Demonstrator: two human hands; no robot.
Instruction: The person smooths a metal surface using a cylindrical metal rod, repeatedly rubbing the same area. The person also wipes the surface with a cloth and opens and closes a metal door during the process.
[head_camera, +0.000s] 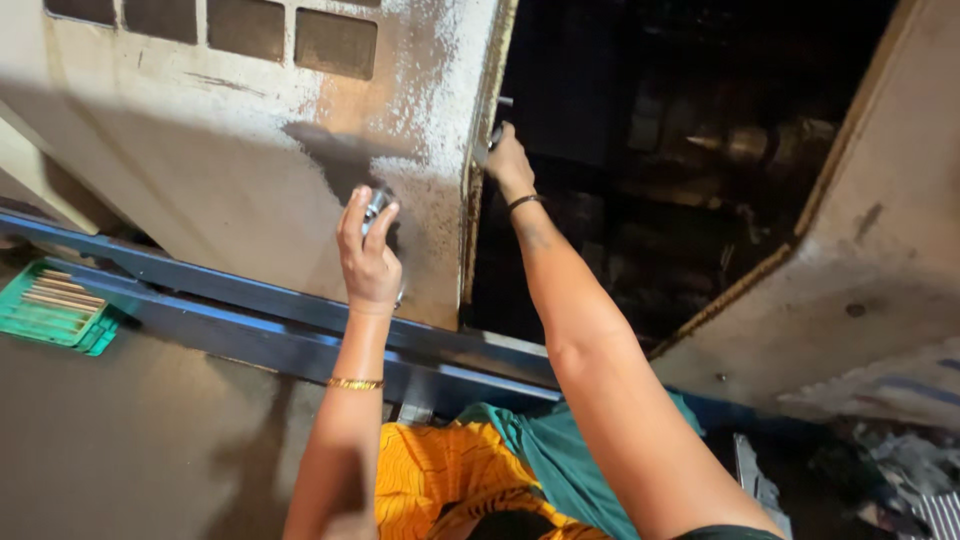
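Up against a worn, cream-painted metal cabinet panel (230, 170), speckled with rust and white residue, a small shiny metal cylinder (376, 207) is held by the left hand (368, 258). The grip is closed around it, with the fingertips curled over its top and the thumb beside it; the cylinder sits close to or against the panel face, though contact cannot be judged. A thin gold bangle (355, 383) is worn on that wrist.

The right hand (508, 160) is raised to the rusty vertical edge (478, 170) of the panel, where a small dark object (497, 128) is pinched between the fingers; what it is cannot be made out. A dark band (523, 202) is worn on the right wrist. Beyond that edge a dark opening (660, 160) is seen, with dim machinery parts inside, too shadowed to identify.

Below the panel a blue metal beam (230, 300) runs across, between the cabinet and the person. A green plastic tray with pale sticks (50, 305) lies at the far left. Orange and teal cloth (480, 470) is visible beneath the arms.
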